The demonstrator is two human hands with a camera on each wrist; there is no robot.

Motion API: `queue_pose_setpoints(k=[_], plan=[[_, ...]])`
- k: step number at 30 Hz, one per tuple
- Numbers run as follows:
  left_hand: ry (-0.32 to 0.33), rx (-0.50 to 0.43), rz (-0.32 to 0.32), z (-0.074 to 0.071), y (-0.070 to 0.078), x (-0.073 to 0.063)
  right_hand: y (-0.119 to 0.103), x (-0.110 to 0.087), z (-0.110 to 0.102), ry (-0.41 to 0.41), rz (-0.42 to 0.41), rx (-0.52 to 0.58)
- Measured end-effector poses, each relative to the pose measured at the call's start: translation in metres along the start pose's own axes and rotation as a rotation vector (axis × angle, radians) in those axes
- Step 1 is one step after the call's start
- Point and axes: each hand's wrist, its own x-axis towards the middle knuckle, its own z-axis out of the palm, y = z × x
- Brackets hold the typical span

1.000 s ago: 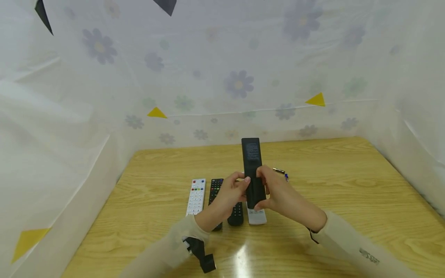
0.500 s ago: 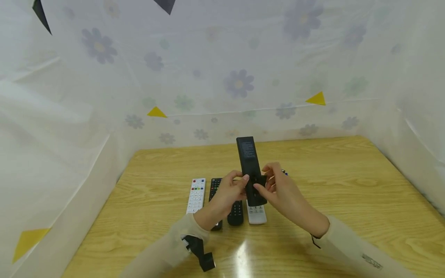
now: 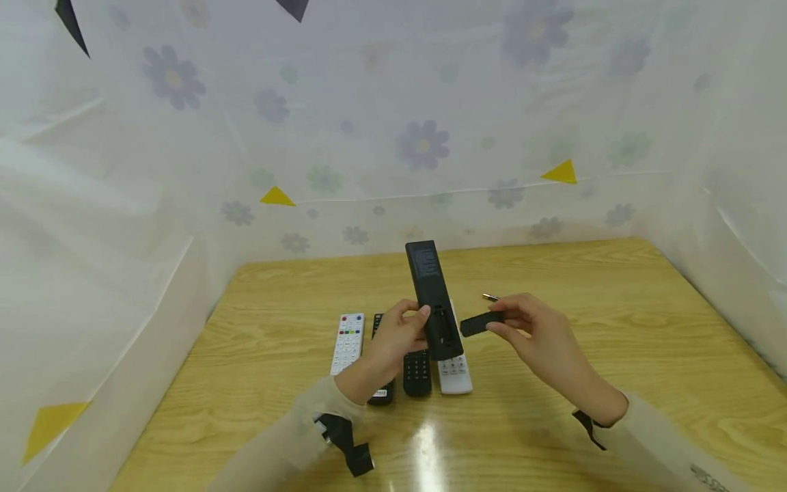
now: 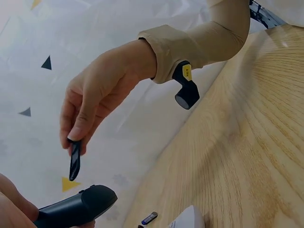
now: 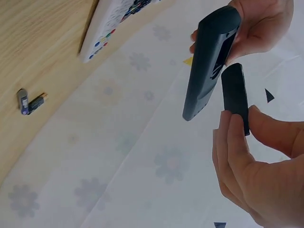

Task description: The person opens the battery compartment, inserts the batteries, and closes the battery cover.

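Observation:
My left hand (image 3: 393,342) grips a black remote control (image 3: 424,270), its back facing up and its far end raised over the table. The battery compartment (image 3: 441,326) in its lower half lies uncovered, with no batteries visible inside. To the right, my right hand (image 3: 541,335) pinches the black battery cover (image 3: 481,323) between thumb and fingers. A small gap separates the cover from the remote, also seen in the right wrist view, where the cover (image 5: 235,90) stands beside the remote (image 5: 211,61).
Side by side under the hands lie a white remote (image 3: 348,342), a black one (image 3: 382,395), another black one (image 3: 417,376) and a white one (image 3: 455,379). Two batteries (image 5: 22,101) rest on the wooden table (image 3: 615,328) beyond the right hand. A patterned white sheet (image 3: 369,137) encloses the table.
My right hand has lifted the battery cover off the remote and drawn it rightward, exposing the compartment. The remote in my left hand has shifted slightly left and tilted.

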Motion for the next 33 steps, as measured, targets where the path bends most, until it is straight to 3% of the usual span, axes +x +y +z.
queue_pose_setpoints(k=[3,6,15,22,33], plan=[[0.0,-0.008,-0.007,-0.003,0.0,-0.001,0.01,-0.001,-0.006,0.019,0.002,-0.025],[-0.012,-0.022,-0.015,-0.007,0.0,-0.002,0.022,-0.001,-0.011,-0.024,0.057,-0.054],[-0.018,-0.029,-0.035,-0.013,-0.003,-0.004,0.064,-0.005,-0.014,-0.375,0.271,-0.058],[-0.029,-0.038,-0.022,-0.015,-0.003,-0.005,0.087,-0.011,-0.008,-0.501,0.219,-0.058],[-0.01,-0.053,-0.036,-0.013,-0.006,-0.008,0.094,-0.01,-0.001,-0.55,0.236,-0.094]])
